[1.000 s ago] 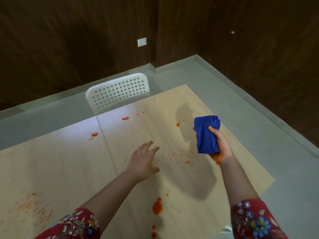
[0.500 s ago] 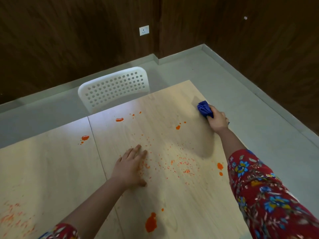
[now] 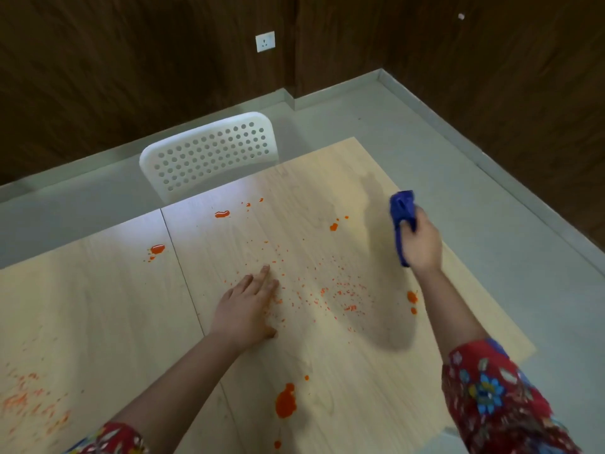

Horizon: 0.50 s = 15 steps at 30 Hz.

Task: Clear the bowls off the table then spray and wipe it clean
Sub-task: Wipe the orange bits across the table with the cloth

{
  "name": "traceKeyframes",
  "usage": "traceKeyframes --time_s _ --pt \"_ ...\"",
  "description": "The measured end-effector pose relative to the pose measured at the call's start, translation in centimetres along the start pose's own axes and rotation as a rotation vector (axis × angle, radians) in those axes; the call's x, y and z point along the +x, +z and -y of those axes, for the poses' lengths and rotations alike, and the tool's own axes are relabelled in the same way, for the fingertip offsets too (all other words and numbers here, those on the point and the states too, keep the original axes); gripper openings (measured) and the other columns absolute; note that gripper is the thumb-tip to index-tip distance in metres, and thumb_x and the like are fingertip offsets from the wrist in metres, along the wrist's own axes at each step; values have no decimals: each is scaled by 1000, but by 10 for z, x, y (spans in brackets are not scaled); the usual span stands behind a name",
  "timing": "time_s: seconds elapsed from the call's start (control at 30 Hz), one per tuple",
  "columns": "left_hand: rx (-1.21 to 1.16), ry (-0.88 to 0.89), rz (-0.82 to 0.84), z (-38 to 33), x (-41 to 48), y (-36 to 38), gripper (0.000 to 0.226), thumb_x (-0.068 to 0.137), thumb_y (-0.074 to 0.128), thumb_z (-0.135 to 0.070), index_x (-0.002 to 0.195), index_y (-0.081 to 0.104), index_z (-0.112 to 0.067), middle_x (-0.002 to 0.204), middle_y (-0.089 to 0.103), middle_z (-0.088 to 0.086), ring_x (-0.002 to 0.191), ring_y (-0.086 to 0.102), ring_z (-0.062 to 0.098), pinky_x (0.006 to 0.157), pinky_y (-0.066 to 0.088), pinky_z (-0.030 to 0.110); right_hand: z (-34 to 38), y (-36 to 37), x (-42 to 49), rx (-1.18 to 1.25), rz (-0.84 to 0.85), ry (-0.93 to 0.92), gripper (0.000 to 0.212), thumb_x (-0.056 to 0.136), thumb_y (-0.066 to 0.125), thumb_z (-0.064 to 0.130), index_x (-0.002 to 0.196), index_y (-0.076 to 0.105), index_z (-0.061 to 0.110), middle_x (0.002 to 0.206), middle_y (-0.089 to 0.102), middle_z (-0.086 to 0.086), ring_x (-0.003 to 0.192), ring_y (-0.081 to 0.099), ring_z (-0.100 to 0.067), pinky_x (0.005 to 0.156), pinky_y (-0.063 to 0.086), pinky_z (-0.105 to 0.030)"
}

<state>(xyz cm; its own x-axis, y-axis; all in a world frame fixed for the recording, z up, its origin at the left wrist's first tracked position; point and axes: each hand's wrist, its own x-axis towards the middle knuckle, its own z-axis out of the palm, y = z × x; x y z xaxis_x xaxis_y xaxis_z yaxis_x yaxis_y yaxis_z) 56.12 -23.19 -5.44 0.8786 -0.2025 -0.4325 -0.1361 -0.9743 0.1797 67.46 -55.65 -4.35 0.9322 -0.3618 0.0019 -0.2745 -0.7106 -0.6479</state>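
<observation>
At the far left of the pale wood-grain table (image 3: 98,306) you have a patch of dried orange smears (image 3: 29,401) near the front edge, untouched. Moving right, a glossy orange-red blob (image 3: 157,249) sits just left of the seam between the two tabletop panels, and another (image 3: 222,213) lies near the far edge, in front of the white perforated plastic chair (image 3: 209,152).

Your left hand (image 3: 248,309) lies flat on the table, fingers spread slightly and palm down, holding nothing; it seems to be bracing you. It has barely moved over the last second. A scatter of fine orange specks (image 3: 327,290) runs to its right, and a large orange puddle (image 3: 285,401) sits closer to you.

On the right, your right hand (image 3: 420,242) is closed around the bunched blue cloth (image 3: 402,211), which sticks out above your fist. Half a second ago you had that cloth pressed down near the far right edge; now the hand is drawn back toward you and looks lifted off the surface, judging by its shadow below. That reads as the end of one short stroke at the edge.

No bowls are in view, so clearing looks done. Wiping has hardly started: every blob and the speckled patch remain. Your next pass probably belongs on the two small spots (image 3: 412,299) beside your right forearm, then leftward.
</observation>
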Motion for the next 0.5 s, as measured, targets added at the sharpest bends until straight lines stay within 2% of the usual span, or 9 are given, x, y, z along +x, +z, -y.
traceKeyframes --time_s 0.07,0.13,0.27,0.37,0.43,0.5 --pt "43 37 -37 -4 -9 3 88 86 61 -48 153 5 -33 160 -15 -13 149 -3 17 119 11 39 -20 -11 22 -113 -12 173 40 95 44 14 135 47 18 119 62 -20 106 58 -41 83 45 -40" --pt "55 58 -79 -6 -18 8 81 91 55 -43 153 4 -33 160 -13 -13 149 -5 16 119 7 40 -32 -11 22 -225 68 232 44 95 43 15 139 44 20 125 60 -18 109 56 -42 86 45 -42" --pt "14 57 -92 -3 -30 17 74 95 47 -44 153 1 -35 158 -16 -15 149 -7 14 119 3 38 -10 21 -39 -291 158 34 49 96 49 20 143 41 27 143 48 -2 117 48 -38 91 46 -43" --pt "26 96 -81 -3 -37 20 76 95 48 -44 153 0 -34 159 -15 -15 148 -9 13 118 0 36 20 50 -108 -218 249 -139 50 95 49 19 142 42 35 142 49 11 107 46 -23 83 44 -36" --pt "17 159 -87 -6 -40 22 74 93 51 -44 153 10 -32 160 -4 -14 149 -3 14 118 -2 35 30 58 -132 -130 284 -213 49 96 50 17 141 45 34 135 56 12 102 46 -18 77 39 -30" --pt "8 248 -130 -8 -43 23 67 91 56 -41 150 27 -29 159 18 -11 148 12 16 116 2 35 34 51 -132 -28 230 -195 45 96 51 15 139 50 27 128 62 6 103 53 -20 77 36 -26"
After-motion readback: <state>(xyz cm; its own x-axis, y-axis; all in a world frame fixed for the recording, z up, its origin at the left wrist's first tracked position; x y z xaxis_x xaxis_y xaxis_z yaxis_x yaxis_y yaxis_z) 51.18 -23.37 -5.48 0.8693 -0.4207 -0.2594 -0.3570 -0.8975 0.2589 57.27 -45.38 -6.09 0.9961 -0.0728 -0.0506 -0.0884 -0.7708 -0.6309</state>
